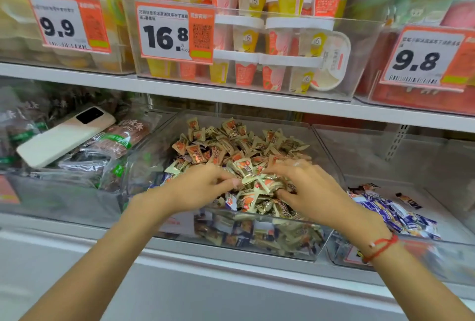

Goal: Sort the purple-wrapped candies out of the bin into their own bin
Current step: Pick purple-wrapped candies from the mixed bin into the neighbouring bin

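On the lower shelf, centre: clear bin [326, 156] heaped with cream-and-orange wrapped candies [231, 146]. Both hands are in the near part of the heap. Left hand [198, 187]: fingers curled into the candies, tips pinched among wrappers; which piece it holds, cannot tell. Right hand [308, 187]: fingers bent, spread over the pile, thumb under; its hold is unclear too. Purple-wrapped candies [385, 210] lie in the right-hand bin [437, 166]. Red string bracelet [380, 246] on right wrist. A phone [64, 135] rests on packets, far left.
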